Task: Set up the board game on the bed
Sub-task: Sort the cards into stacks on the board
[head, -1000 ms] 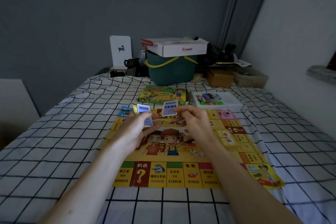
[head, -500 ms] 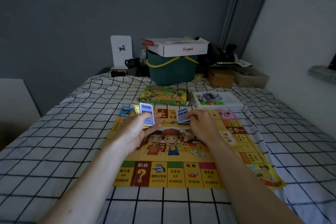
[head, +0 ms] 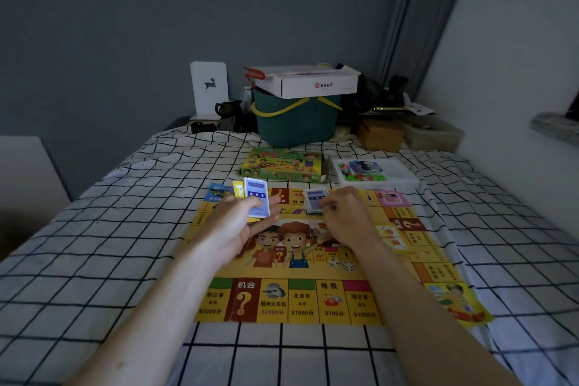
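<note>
The board lies flat on the checked bed. Over its far half, the left hand grips a card stack; the right hand pinches one card low over the board

1. dim room, cool bluish cast; soft light from the right brightens the white wall.
2. shadows faint and diffuse.
3. wide-angle bending at the edges; slight softness, print on the board blurry.

Both forearms bare, no sleeves visible; left hand, right hand ungloved.
</note>
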